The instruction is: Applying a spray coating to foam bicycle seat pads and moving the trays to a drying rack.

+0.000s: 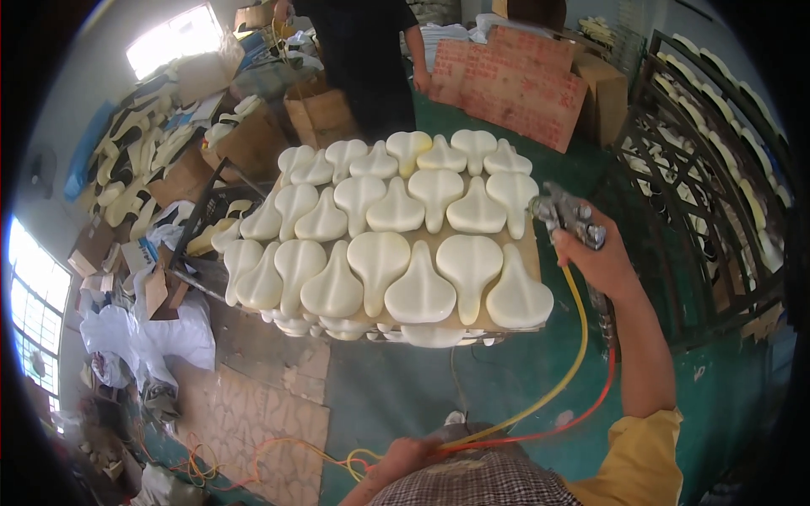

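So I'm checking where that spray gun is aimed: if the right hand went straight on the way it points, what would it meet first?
Most likely the cream saddle-shaped pad at the right end of the board. The right hand holds the spray gun with its nozzle turned left toward that row. Height over the pads is hard to judge from this view.

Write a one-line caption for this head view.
Right hand holds a metal spray gun with yellow and red hoses beside a board of cream saddle-shaped foam pads; left hand holds the hoses.

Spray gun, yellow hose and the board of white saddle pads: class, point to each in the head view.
spray gun [567, 215], head view, on its metal body.
yellow hose [567, 375], head view, mid-length of its curve.
board [530, 244], head view, bare right edge beside the pads.
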`<state>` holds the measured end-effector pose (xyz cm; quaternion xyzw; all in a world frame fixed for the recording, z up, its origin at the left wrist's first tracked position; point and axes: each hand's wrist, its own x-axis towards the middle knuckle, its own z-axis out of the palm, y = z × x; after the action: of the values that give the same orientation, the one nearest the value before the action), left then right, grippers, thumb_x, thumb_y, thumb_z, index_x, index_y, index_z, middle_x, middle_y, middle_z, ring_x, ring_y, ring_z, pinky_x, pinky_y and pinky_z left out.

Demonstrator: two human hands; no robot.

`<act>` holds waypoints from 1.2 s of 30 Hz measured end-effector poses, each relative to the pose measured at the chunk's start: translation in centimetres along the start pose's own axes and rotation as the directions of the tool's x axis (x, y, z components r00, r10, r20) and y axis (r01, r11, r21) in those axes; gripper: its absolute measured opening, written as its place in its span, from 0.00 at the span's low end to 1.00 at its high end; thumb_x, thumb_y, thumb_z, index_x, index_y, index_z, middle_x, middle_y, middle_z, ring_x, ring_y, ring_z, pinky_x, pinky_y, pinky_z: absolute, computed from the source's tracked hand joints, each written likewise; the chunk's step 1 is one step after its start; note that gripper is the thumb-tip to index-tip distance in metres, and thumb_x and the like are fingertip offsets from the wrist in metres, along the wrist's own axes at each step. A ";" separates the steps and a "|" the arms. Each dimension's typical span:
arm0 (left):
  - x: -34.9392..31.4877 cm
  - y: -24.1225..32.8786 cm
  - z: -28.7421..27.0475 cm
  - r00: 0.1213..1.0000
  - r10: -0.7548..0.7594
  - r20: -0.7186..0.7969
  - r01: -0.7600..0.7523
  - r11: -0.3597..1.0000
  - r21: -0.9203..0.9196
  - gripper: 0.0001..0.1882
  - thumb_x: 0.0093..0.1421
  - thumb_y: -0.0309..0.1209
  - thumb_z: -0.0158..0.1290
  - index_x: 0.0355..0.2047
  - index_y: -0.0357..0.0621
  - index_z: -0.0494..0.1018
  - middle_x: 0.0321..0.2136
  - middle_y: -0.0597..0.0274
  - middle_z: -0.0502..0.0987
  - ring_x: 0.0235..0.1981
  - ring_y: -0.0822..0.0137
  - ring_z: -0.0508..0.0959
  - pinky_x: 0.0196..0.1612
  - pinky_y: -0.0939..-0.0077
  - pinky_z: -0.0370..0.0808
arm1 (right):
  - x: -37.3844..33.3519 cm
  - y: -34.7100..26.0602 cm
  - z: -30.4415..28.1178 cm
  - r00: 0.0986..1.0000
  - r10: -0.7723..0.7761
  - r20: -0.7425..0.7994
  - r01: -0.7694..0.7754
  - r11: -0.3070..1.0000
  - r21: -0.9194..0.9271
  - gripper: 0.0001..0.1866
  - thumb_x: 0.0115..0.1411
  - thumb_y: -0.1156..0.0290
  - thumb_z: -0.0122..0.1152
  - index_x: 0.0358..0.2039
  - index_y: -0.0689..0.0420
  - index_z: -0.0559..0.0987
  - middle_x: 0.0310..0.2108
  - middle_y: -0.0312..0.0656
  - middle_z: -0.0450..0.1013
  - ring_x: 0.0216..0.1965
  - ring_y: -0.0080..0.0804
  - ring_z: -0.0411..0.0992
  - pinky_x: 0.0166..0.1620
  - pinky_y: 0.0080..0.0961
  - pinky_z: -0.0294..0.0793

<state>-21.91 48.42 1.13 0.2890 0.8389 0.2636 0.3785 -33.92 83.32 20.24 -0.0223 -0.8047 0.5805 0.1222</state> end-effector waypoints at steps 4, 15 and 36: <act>-0.7 0.4 -0.2 1.000 -0.002 -0.005 0.002 1.000 0.011 0.19 0.57 0.50 0.48 0.40 0.51 0.72 0.25 0.50 0.77 0.29 0.49 0.77 0.33 0.59 0.74 | -2.0 0.1 0.5 0.999 0.026 -0.029 -0.026 1.000 -0.001 0.19 0.54 0.75 0.58 0.48 0.60 0.70 0.25 0.32 0.70 0.22 0.16 0.66 0.25 0.17 0.68; -3.9 -1.6 2.2 0.997 0.065 -0.036 -0.065 0.998 -0.014 0.17 0.56 0.48 0.50 0.36 0.50 0.72 0.25 0.51 0.77 0.30 0.48 0.77 0.32 0.58 0.73 | -10.5 -1.4 3.3 0.984 0.144 0.109 -0.140 0.989 -0.037 0.24 0.54 0.76 0.59 0.52 0.59 0.68 0.27 0.36 0.72 0.24 0.17 0.68 0.28 0.16 0.69; -2.7 -1.0 2.8 0.976 0.184 -0.120 -0.181 0.983 0.031 0.12 0.55 0.41 0.55 0.32 0.46 0.74 0.22 0.51 0.75 0.27 0.48 0.76 0.29 0.61 0.73 | -11.6 -1.0 -0.1 0.984 0.175 -0.030 -0.175 0.985 0.011 0.24 0.53 0.73 0.61 0.52 0.59 0.69 0.33 0.37 0.73 0.25 0.20 0.70 0.29 0.19 0.72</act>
<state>-18.55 46.55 0.16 0.3517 0.8330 0.3061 0.2977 -22.55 81.04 19.19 -0.1012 -0.7953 0.5919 0.0833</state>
